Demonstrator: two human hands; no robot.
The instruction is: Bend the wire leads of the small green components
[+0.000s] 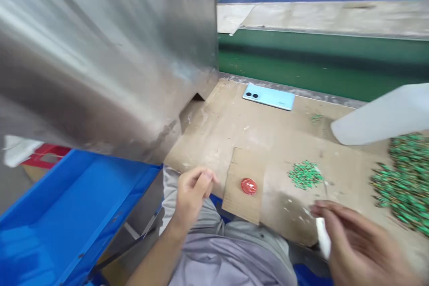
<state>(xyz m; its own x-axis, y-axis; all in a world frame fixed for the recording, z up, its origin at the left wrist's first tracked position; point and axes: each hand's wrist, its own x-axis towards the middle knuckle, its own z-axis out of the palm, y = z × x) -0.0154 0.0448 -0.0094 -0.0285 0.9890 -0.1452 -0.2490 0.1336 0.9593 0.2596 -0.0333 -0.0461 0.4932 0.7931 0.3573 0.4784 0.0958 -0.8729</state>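
The small pile of green pieces (304, 174) lies on the worktop (268, 136), between the cardboard strip (239, 170) and the bigger green heap (410, 183). From the right fingertips it lies farther from the near edge and a little to the left; the right hand (362, 241) is the nearer one. The pieces point in mixed directions, without one common long axis. The right thumb and forefinger are pressed together; whether they pinch something, I cannot tell. The left hand (192, 192) has its fingers curled against the thumb, beside the strip.
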